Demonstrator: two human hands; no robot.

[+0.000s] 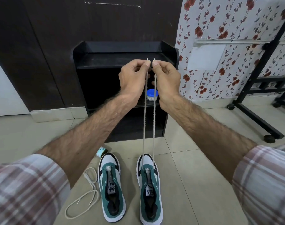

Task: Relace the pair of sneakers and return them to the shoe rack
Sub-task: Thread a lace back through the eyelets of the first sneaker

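Two hands do the work: our left hand (133,75) and our right hand (166,78) are raised side by side in front of the shoe rack (83,52), each pinching one end of the lace (144,124) between thumb and forefinger just below its stiff tip, the other fingers curled in. We hold the two ends level and nearly touching, so the two runs drop almost parallel to the right sneaker (149,190), where they enter the lowest eyelets near the toe; we judge the lace has only been seated there and evened out, with the crossings up the tongue not yet made. Soft, light and limp, the lace will go slack as soon as we drop our hands, so the hardened tips are the place to hold for threading. We expect the shoe to be light enough to shift if we pull hard. The left sneaker (111,189) stands just beside it, unlaced, and its loose lace (85,190) lies coiled on the tiled floor (195,159) to its left. A small can (102,151) lies near that shoe's toe, and a blue-lidded jar (152,94) sits on the rack's middle shelf. Open tiles lie to the right; a wheeled black frame (258,117) stands well apart at the edge.
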